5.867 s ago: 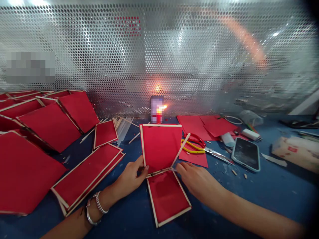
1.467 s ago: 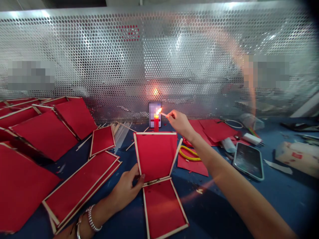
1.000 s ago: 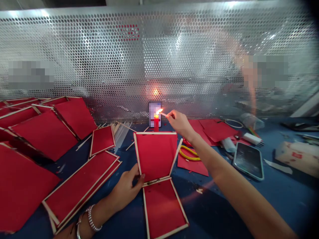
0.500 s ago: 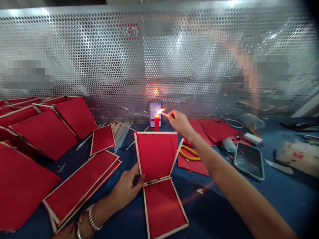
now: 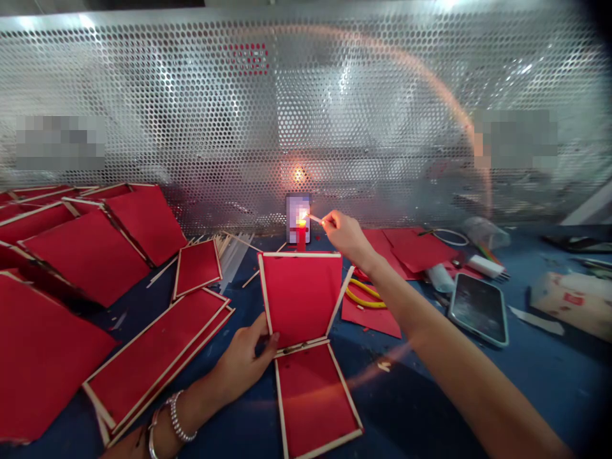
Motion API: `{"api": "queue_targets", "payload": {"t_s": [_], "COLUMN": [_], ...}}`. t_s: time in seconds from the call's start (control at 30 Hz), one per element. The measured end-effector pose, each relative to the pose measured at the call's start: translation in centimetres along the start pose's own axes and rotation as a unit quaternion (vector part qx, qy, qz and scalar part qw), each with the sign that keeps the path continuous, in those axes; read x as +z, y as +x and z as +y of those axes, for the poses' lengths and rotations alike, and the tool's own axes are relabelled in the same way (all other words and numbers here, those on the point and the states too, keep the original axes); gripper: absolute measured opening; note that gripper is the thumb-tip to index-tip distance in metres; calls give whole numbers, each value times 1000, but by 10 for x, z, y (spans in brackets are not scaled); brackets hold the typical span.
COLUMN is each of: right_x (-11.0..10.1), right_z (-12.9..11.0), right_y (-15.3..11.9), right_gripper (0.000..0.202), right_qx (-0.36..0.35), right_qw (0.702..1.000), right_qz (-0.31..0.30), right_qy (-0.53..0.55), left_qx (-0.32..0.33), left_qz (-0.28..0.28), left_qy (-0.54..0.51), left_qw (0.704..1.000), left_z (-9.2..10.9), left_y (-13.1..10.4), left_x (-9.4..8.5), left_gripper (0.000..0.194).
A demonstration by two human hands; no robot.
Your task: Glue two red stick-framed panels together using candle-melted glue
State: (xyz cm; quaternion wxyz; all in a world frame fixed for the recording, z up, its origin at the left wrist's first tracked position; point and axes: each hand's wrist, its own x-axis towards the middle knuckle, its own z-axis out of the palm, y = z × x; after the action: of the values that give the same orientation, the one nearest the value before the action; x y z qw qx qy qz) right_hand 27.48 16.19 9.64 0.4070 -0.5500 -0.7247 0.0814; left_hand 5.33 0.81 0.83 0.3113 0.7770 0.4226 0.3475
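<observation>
My left hand (image 5: 247, 349), with bracelets at the wrist, grips the left edge of a red panel (image 5: 301, 296) near its lower corner. Pale wooden strips border this panel, which stands up and meets a second red panel (image 5: 315, 398) lying in front of it. Pinched in my right hand (image 5: 345, 236) is a thin pale stick (image 5: 315, 219), its tip in the flame of a lit red candle (image 5: 301, 237). The upright panel hides the candle's foot. What the stick is made of I cannot tell.
Red framed panels (image 5: 86, 255) crowd the left side, beside thin wooden sticks and clear strips (image 5: 238, 255). A phone (image 5: 291, 207) leans behind the candle against a perforated metal screen (image 5: 191, 127). Rightward lie yellow-handled scissors (image 5: 363, 299), red sheets (image 5: 421, 252), another phone (image 5: 478, 309) and a tissue pack (image 5: 571, 299).
The flame at the stick's tip has become smaller. Both hands and the panels stay almost where they were.
</observation>
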Motion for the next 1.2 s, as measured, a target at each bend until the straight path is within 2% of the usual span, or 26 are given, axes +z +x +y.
{"api": "queue_targets", "payload": {"t_s": [1.03, 1.2], "right_x": [2, 3], "right_z": [0, -2], "right_y": [0, -3], "right_gripper": [9, 10], "right_qx": [-28, -33], "right_qw": [999, 999], "right_qz": [-22, -24], "right_qy": [-6, -7], "left_qx": [-4, 5], "left_qz": [-8, -7], "left_qy": [0, -4], "left_qw": [1000, 1000], "left_z": [0, 1], "left_y": [-1, -1], "left_x": [0, 0], "left_gripper": [21, 28]}}
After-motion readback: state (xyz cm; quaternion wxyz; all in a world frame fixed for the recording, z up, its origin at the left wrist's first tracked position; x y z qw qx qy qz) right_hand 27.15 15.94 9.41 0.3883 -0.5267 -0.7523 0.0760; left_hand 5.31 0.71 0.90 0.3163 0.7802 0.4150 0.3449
